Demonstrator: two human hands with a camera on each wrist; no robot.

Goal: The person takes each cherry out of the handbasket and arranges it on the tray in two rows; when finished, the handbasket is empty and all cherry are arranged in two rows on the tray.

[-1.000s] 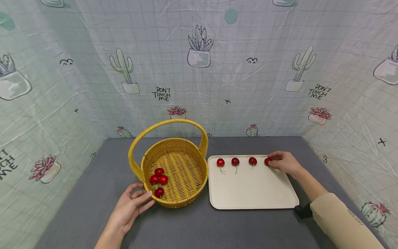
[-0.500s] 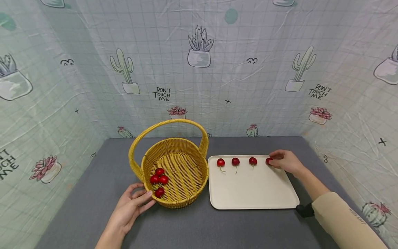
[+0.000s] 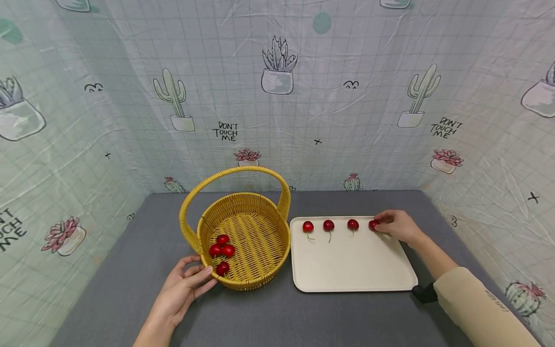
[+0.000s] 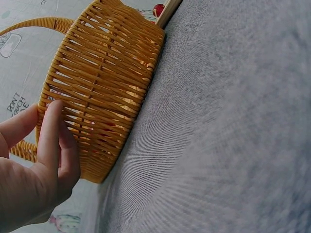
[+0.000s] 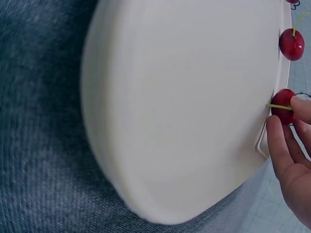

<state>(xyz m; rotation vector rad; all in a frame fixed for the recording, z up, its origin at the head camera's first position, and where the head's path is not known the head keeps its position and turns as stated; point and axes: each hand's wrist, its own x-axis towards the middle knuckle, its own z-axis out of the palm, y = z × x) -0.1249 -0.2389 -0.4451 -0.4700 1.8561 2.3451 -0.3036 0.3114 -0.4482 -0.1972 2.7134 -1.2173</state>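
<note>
My left hand (image 3: 184, 284) pinches the near-left rim of a yellow wicker basket (image 3: 260, 278), thumb on the rim and fingers against the outer wall. In the left wrist view the fingers (image 4: 51, 133) lie along the woven side. Several red cherries (image 3: 227, 250) lie at the left inside the basket. At the far right corner of a cream tray (image 3: 353, 270), my right hand (image 3: 396, 225) pinches a cherry (image 3: 373, 225) between thumb and fingers. Its green stem points toward the tray's middle in the right wrist view. Three more cherries (image 3: 328, 225) sit in a row along the tray's far edge.
The basket's tall arched handle (image 3: 234, 169) rises above it. Basket and tray stand side by side on a grey cloth-covered table (image 3: 260, 318). A printed curtain (image 3: 277, 120) closes off the back and both sides.
My right hand shifted slightly right with the cherry, then back left to about where it was. The left hand and the basket have stayed in place.
</note>
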